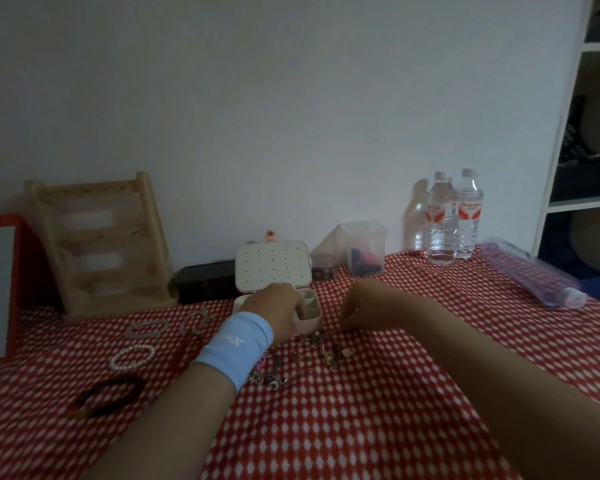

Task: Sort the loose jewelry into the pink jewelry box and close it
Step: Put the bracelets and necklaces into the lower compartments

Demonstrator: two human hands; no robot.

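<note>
Two water bottles (440, 220), wooden rack (97, 244) behind pink jewelry box (272, 268); fingers of left hand (274, 304) and right hand (361, 303) hidden, grip unclear.

Pink box (274, 271) open, lid up; jewelry (309, 355) nr front.

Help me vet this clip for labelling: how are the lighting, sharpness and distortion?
Head view: dim and underexposed; the water bottles cast a soft shadow on the wall to their left; wide-angle distortion bows the white shelf unit at right; the loose jewelry pile is murky, pieces hard to tell apart.
</note>
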